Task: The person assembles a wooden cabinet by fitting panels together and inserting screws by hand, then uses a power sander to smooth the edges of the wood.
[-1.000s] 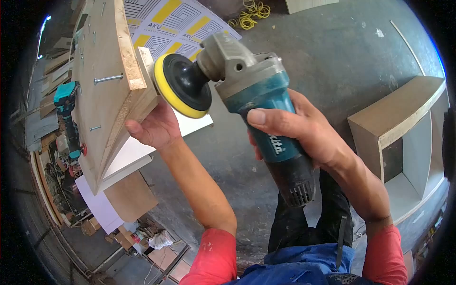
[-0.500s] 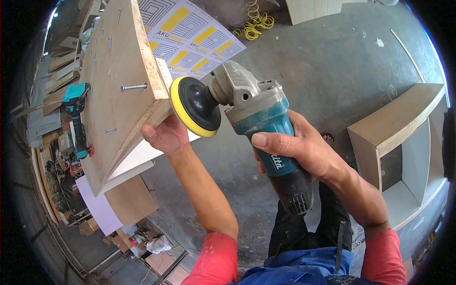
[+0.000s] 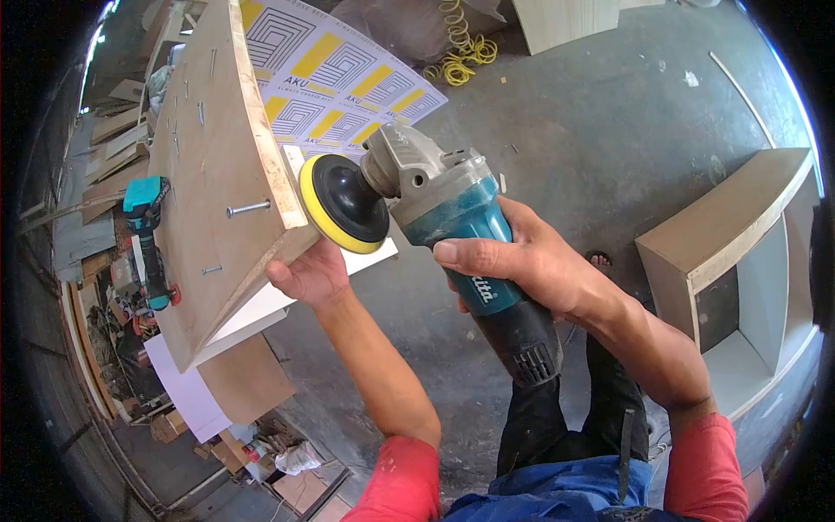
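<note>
My right hand [image 3: 522, 261] is wrapped round the teal and black body of an angle grinder [image 3: 478, 209]. A round black sanding pad [image 3: 348, 202] with a yellow rim is fitted to its head, close beside the panel's front edge. My left hand [image 3: 315, 277] grips a wooden panel [image 3: 204, 174] at its lower edge, thumb on the near side; its other fingers are partly hidden. The panel forms the top of a white-sided piece. Several screws [image 3: 248, 210] stick up from it, and a teal cordless tool [image 3: 148, 239] rests at its far left.
Behind the panel lies a printed white and yellow sheet [image 3: 326, 74]. A coiled yellow hose [image 3: 465, 56] is on the concrete floor [image 3: 591, 148]. At right stands a curved wooden cabinet [image 3: 726, 217]. Wood offcuts and clutter [image 3: 113, 322] fill the left side.
The grinder and my right hand have shifted slightly left, with the panel and my left hand now a little lower in view. Both holds look the same.
</note>
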The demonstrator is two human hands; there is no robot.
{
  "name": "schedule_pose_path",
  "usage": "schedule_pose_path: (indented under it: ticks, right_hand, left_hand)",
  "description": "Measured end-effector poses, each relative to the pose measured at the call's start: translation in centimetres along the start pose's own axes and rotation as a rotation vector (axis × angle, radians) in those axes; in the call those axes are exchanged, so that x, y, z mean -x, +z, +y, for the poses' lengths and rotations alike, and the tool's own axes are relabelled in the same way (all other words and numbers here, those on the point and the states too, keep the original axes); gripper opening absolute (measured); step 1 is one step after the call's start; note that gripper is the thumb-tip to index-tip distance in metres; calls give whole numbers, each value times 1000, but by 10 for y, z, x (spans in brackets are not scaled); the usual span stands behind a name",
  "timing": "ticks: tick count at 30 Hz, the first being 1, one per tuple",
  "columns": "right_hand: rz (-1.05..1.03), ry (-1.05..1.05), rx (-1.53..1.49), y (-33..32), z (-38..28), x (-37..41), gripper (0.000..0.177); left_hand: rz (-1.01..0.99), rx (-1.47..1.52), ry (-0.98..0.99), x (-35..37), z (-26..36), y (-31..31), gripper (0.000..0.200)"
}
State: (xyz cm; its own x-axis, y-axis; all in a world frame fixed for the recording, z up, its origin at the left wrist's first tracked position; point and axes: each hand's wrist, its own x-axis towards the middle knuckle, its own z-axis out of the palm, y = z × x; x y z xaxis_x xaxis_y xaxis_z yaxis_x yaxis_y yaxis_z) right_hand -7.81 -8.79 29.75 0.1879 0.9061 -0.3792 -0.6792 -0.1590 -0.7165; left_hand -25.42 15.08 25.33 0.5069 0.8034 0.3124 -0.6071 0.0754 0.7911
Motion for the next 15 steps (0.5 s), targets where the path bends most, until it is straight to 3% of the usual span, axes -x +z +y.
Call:
schedule_pose_path:
  ticks: [15]
  right_hand:
    - [9, -74, 61, -2, -10, -20, 75]
  left_hand:
    - [-73, -2, 49, 0, 0, -3, 89]
